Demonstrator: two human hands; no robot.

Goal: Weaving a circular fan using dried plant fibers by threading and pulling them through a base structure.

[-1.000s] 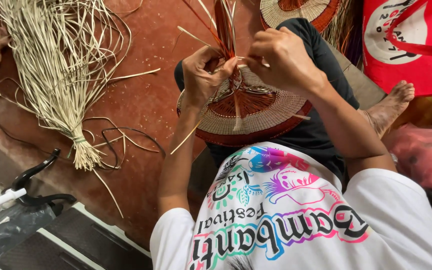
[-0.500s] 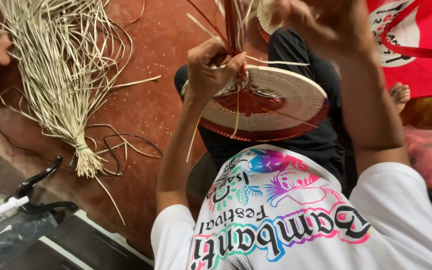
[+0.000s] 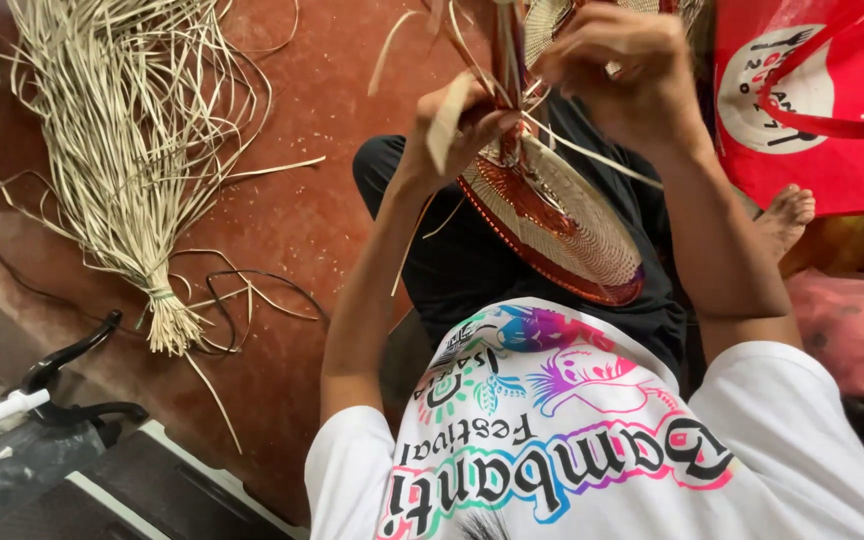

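A round woven fan (image 3: 562, 225) in cream and red-brown bands is tilted steeply over my lap. My left hand (image 3: 452, 135) grips it at the top, where the loose red and pale strips (image 3: 507, 45) stick upward. My right hand (image 3: 617, 70) is closed on pale strips just right of that bunch, one strip (image 3: 592, 155) trailing down across the fan. Both hands are close together above my black trousers.
A tied bundle of pale straw strips (image 3: 137, 150) lies on the red-brown floor at left. A red bag (image 3: 812, 110) stands at right, my bare foot (image 3: 782, 215) below it. Another woven piece (image 3: 552, 20) peeks out at top. A black handle (image 3: 62, 355) sits lower left.
The fan has tipped from lying nearly flat to steeply slanted. My right hand came back down from the top edge to the strips beside my left hand.
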